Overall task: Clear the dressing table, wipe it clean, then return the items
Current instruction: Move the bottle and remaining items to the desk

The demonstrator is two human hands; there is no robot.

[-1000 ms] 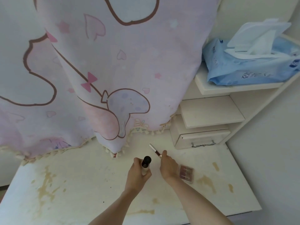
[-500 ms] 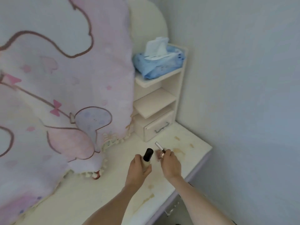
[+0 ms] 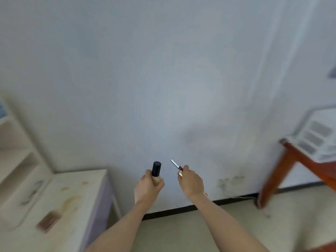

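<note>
Dressing table surface (image 3: 60, 202) now sits lower left; you've turned away from it since a second ago. Your left grip (image 3: 148, 186) holds the black-capped bottle (image 3: 156, 172), right grip (image 3: 190, 181) the slim tube (image 3: 176, 164). Compact (image 3: 47, 220) remains near the front edge: clearing unfinished.

We see a pale wall (image 3: 163, 70) ahead with a dark skirting strip (image 3: 181, 209) along the beige floor (image 3: 181, 233). At the right stands a reddish wooden table (image 3: 283, 171) bearing a blurred white tray (image 3: 320, 137).
</note>
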